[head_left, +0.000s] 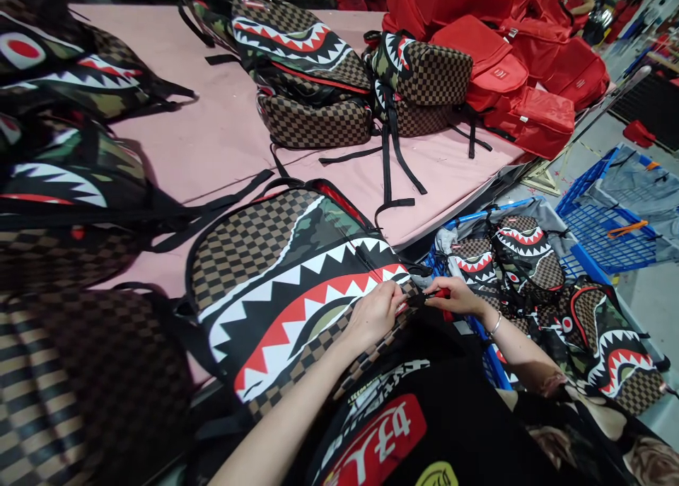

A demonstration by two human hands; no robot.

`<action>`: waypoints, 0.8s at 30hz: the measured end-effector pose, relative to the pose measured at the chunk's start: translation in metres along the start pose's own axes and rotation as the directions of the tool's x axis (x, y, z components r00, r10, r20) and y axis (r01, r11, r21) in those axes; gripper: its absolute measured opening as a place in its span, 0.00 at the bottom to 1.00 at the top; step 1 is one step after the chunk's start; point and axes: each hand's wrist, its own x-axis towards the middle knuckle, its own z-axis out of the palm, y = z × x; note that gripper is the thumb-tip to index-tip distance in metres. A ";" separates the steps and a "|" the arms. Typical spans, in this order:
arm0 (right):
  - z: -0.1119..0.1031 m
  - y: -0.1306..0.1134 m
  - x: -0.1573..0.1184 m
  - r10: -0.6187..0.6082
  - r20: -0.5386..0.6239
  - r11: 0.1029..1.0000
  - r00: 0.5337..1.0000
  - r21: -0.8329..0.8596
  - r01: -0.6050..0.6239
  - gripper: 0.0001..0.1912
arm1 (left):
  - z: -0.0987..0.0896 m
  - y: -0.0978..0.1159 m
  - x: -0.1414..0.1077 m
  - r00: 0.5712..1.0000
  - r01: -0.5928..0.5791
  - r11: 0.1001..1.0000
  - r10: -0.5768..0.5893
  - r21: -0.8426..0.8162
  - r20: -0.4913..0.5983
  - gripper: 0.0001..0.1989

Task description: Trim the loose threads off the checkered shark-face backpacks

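Note:
A backpack [233,259] with a brown checkered pattern and a shark-mouth print lies on the table in front of me, its near side against my body. My left hand [374,313] is closed at the backpack's right edge, the fingertips pinching its border. Just to the right, my right hand [455,295] is closed around a small red-and-black object [439,293], mostly covered by the fingers; its kind cannot be made out. Both hands are close together, with dark material between them.
More shark-print backpacks [302,40] stand on the pink table [175,143], with others stacked at left [74,168]. Red backpacks [477,61] pile up at the back right. A blue crate [588,256] beside me holds several shark-print backpacks; another blue crate [594,217] stands behind it.

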 end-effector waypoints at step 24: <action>0.002 0.014 0.022 -0.348 0.019 0.931 0.937 -0.113 0.348 0.09 | 0.002 -0.036 -0.058 0.843 -0.272 0.921 0.367 0.278 -0.392 0.08</action>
